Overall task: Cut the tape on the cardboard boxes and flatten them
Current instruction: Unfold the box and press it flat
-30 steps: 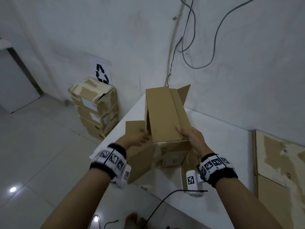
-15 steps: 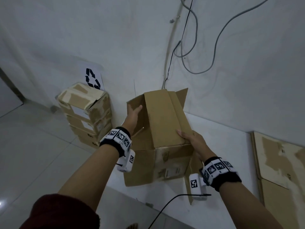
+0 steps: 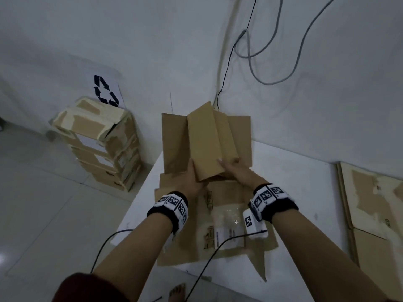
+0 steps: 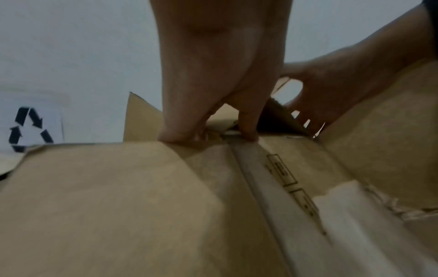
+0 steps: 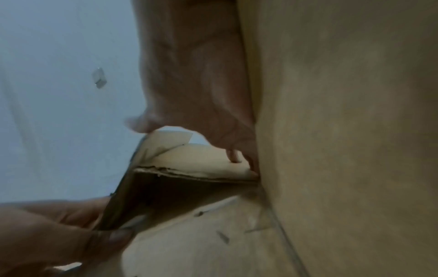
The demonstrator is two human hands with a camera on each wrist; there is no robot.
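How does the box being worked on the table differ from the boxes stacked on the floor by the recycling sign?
The box on the table is opened out, its flaps splayed; the stacked boxes are closed and keep their box shape. The left hand and right hand hold the first; nothing touches the stack. Both are brown cardboard bearing white labels.

Under both hands the box [image 3: 207, 136] is plain brown, with a white label [image 3: 226, 236] and dark printed marks just behind the wrists. Both wristbands [image 3: 172, 205] are black with white, black-patterned squares. Far left of the left hand [image 3: 192, 182], a white sign [image 3: 106, 90] bears black arrows above brown boxes [image 3: 102, 144] with pale tape.
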